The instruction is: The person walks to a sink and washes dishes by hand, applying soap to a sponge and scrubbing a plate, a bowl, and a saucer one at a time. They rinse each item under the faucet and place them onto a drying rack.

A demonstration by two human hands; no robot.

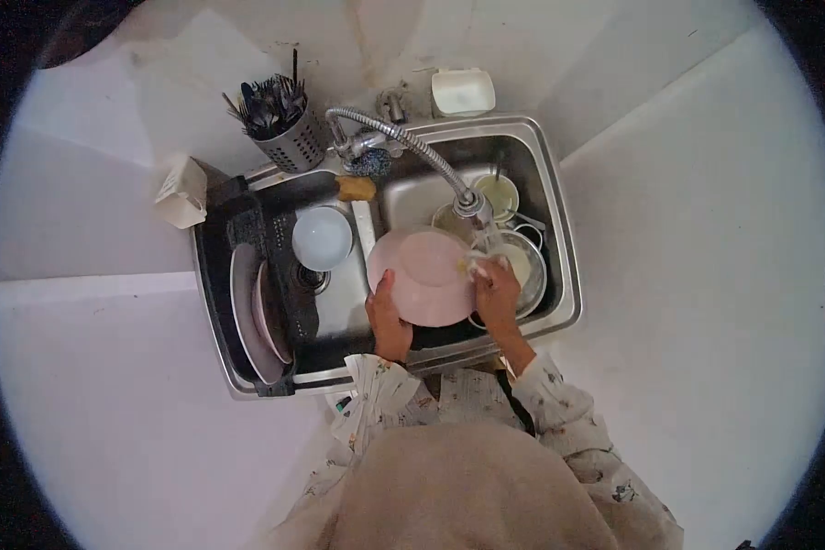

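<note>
A large pink plate [423, 278] is tilted over the right basin of the steel sink. My left hand [390, 319] grips its lower left edge, thumb on the face. At the plate's right edge, my right hand [495, 295] is closed around something pale and soapy, too small to make out. The faucet head [472, 203] hangs just above that hand. Under and beside the right hand sit a metal bowl [539, 284] and a cup with greenish liquid [498, 194], partly hidden.
In the left basin are a white bowl [322, 238] and plates standing in a black rack [275, 367]. A yellow sponge [356, 189] lies on the divider. Behind stand a cutlery holder [291, 145] and a white container [463, 92]; a carton [183, 194] is at left.
</note>
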